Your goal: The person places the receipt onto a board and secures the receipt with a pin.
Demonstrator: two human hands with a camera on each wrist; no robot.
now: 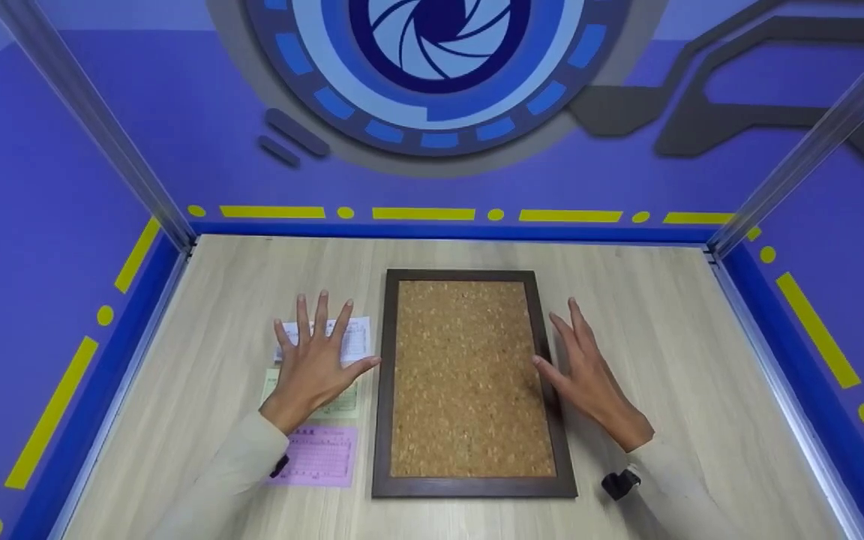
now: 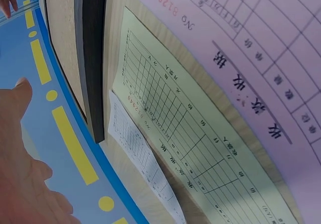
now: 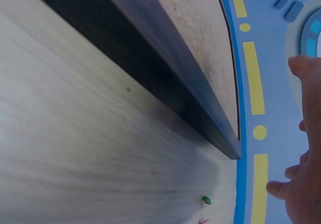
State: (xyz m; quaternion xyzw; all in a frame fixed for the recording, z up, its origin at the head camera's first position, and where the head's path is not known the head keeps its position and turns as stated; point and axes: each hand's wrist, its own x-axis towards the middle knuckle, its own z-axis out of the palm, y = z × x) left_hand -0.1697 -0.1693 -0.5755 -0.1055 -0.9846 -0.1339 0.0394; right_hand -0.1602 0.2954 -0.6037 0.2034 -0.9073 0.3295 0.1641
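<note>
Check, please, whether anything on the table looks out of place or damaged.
I see no spill or clear damage. One odd detail: in the right wrist view, a tiny green item and a pink one lie loose on the table beside the framed cork board. They are too small to identify.

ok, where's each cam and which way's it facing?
Head: on the person's head, facing forward and down at the corkboard; left hand, right hand, both sleeves show.
Left wrist: worn there, facing over pink slip, green slip and white slip toward the wall; left hand at left, right hand's fingers top left.
Right wrist: worn there, facing along the corkboard's side toward the wall; right hand at right.
Shared: head and left wrist show all three slips.
</note>
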